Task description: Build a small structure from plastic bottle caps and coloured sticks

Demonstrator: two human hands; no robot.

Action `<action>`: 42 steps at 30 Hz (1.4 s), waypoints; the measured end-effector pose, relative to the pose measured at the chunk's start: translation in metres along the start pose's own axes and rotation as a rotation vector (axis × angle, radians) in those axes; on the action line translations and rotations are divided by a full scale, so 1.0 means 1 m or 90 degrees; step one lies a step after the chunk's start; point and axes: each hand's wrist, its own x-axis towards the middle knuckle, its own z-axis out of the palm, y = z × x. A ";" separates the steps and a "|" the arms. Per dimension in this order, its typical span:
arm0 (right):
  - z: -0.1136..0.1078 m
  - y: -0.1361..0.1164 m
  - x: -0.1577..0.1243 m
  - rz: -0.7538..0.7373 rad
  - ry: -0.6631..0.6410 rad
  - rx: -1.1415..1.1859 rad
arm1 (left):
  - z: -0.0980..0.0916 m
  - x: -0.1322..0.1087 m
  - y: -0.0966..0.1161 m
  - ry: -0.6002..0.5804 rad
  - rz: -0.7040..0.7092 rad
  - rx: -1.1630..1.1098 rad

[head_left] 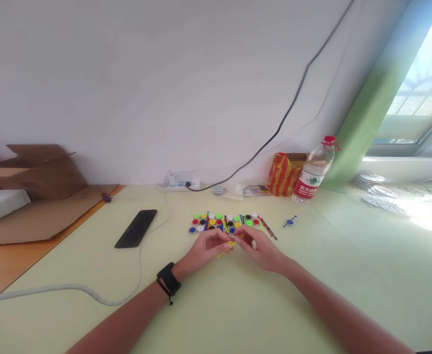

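My left hand [205,247] and my right hand [261,247] meet at the middle of the table, fingertips close together. Between them is a yellow arrow-shaped spinner piece [222,253], gripped by both hands; its centre is partly hidden by fingers. Just beyond my hands lie several small round discs [211,222] in red, blue, white, black, yellow and green. Thin plastic arrows lie among them, including a black and red one [267,228] at the right end. Farther right sits a blue arrow with a round blue centre [290,222], apart from my hands.
A black phone [136,228] and a white cable [140,265] lie to the left. Cardboard boxes [42,172] stand at far left. A large water bottle [314,172] and a striped bag [284,174] stand by the wall, near a power strip [179,185]. Stacked discs [371,181] lie right.
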 end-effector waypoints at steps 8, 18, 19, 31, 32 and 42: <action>-0.005 0.007 0.001 -0.049 0.076 -0.023 | -0.007 0.007 -0.009 0.084 -0.015 -0.039; -0.009 -0.005 0.000 0.040 -0.118 0.141 | -0.007 0.010 -0.010 0.120 -0.022 -0.031; -0.009 -0.005 0.000 0.040 -0.105 0.142 | -0.007 0.010 -0.011 0.121 -0.022 -0.033; 0.001 -0.006 0.001 0.034 -0.071 0.072 | -0.006 0.005 -0.011 0.051 -0.031 -0.013; 0.002 -0.006 0.001 0.030 -0.076 0.065 | -0.006 0.005 -0.010 0.043 -0.030 -0.015; 0.004 -0.003 0.001 0.035 -0.112 0.063 | -0.003 0.002 -0.006 -0.004 -0.046 -0.025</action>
